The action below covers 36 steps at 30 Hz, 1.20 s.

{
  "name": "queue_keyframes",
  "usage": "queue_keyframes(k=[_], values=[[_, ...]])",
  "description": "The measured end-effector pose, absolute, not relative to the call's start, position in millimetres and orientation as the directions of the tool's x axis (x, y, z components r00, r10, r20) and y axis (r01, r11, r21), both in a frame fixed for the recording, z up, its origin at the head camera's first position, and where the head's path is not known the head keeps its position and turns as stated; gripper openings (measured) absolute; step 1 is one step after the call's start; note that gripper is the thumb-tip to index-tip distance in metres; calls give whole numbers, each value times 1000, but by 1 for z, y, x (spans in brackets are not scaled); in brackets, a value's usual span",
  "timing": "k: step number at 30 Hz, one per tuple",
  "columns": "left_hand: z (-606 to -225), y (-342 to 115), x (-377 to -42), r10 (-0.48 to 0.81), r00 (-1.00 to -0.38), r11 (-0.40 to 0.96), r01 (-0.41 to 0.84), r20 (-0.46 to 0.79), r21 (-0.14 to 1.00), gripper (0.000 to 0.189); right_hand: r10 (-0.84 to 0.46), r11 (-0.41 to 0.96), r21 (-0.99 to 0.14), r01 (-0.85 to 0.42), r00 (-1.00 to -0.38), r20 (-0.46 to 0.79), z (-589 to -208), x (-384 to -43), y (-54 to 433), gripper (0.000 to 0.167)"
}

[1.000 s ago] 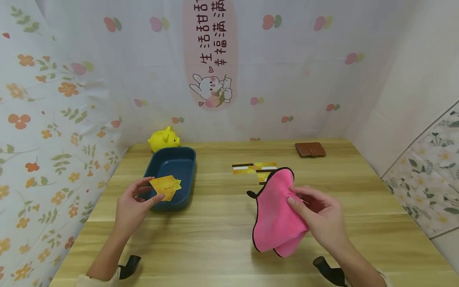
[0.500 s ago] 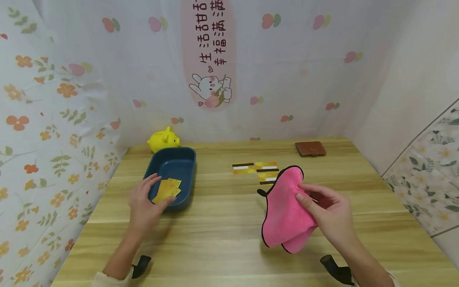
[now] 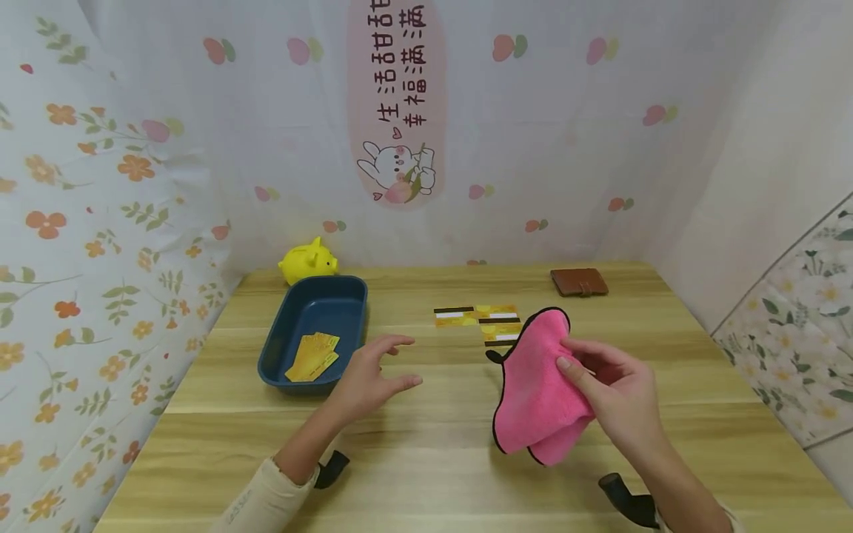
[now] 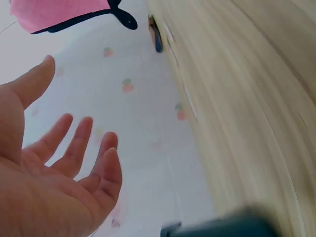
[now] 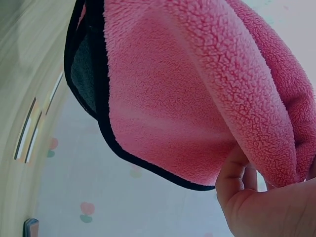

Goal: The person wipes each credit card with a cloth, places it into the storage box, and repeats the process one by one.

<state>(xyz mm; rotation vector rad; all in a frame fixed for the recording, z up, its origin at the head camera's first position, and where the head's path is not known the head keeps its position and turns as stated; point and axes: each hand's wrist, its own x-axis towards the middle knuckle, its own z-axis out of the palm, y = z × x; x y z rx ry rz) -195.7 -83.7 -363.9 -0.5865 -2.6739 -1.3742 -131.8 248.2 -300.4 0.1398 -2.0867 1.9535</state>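
My right hand (image 3: pixel 616 385) pinches a pink cloth (image 3: pixel 540 385) with black edging and a small black loop; it hangs in folds above the table. In the right wrist view the fleecy cloth (image 5: pixel 168 98) fills much of the picture, the thumb and fingers gripping its lower right part. My left hand (image 3: pixel 369 377) is just right of the blue tray (image 3: pixel 266 363), holding nothing, thumb and fingers spread apart. In the left wrist view the left hand (image 4: pixel 64 173) shows its palm and loosely bent fingers. Several yellow cards (image 3: pixel 312 357) lie fanned in the tray.
More yellow cards (image 3: pixel 455 317) with black stripes lie on the wooden table (image 3: pixel 426 474) at the middle back. A brown wallet (image 3: pixel 578 282) rests at the back right. Behind the tray stands a yellow piggy bank (image 3: pixel 306 261). Printed curtains border the back and left.
My left hand has lowered the fanned yellow cards into the blue tray, let go of them and moved right. The right hand with the pink cloth has shifted slightly to the right.
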Motion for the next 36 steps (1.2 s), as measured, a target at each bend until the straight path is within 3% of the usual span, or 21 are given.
queue_keyframes(k=[12,36], values=[[-381,-40,-240,435,-897,517,319,77,795,53,111,112,-962,-250,-959,262,-309,-135,255,26],[-407,25,-297,479,-878,536,276,-18,797,52,105,182,-959,-215,-966,236,-317,-144,260,27]])
